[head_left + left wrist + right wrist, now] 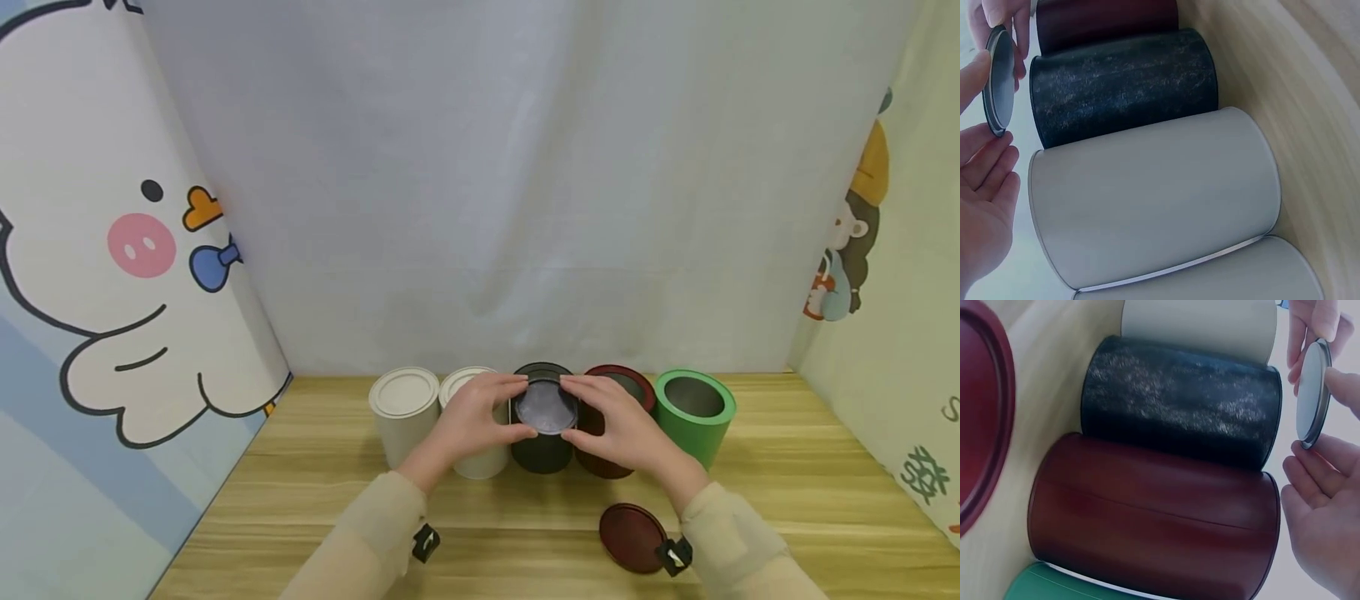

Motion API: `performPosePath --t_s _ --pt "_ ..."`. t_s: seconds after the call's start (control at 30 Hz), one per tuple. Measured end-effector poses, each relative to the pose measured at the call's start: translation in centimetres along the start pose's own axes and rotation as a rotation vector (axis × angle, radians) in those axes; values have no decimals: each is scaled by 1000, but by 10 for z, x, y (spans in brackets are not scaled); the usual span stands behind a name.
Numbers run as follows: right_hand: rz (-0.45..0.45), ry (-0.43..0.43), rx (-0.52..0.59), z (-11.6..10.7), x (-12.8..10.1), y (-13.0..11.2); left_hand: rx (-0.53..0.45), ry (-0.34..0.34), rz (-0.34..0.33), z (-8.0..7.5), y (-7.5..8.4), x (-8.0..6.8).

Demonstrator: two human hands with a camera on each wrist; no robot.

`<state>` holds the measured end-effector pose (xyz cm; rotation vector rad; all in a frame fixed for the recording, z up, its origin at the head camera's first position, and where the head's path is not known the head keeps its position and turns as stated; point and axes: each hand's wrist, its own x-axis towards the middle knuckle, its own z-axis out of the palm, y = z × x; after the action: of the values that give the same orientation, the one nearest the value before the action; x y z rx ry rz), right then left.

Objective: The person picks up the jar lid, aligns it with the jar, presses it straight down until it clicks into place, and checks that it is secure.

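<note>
Both hands hold a round dark-rimmed lid (547, 407) with a grey face, tilted, over the black can (542, 457). My left hand (480, 417) pinches its left edge, thumb (974, 75) on one face and fingers on the other side. The right hand (626, 425) grips the opposite edge the same way. In both wrist views a gap shows between the lid (1314, 394) and the mottled side of the black can (1179, 403). The lid and fingers hide part of the can's top in the head view.
Two white cans (405, 392) with lids on stand left of the black one. To its right are a dark red can (611, 468) and an open green can (693, 437). A dark red lid (632, 540) lies on the wooden table (525, 550) near the right wrist.
</note>
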<state>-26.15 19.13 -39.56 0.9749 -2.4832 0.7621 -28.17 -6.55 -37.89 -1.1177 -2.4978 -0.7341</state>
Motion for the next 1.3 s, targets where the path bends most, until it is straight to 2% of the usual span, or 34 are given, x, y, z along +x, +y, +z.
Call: performPosePath --t_s 0.2,0.37,1.0,1.3 --pt "12 -27 -4 -5 10 8 -28 -41 -53 -1 -4 12" --pt "34 -51 26 -7 16 11 -55 -48 -97 -1 -7 19" --pt "126 -76 33 -7 24 22 -76 -24 -117 11 -24 33" --pt "126 -94 -10 -3 25 25 -70 -74 -152 13 -24 35"
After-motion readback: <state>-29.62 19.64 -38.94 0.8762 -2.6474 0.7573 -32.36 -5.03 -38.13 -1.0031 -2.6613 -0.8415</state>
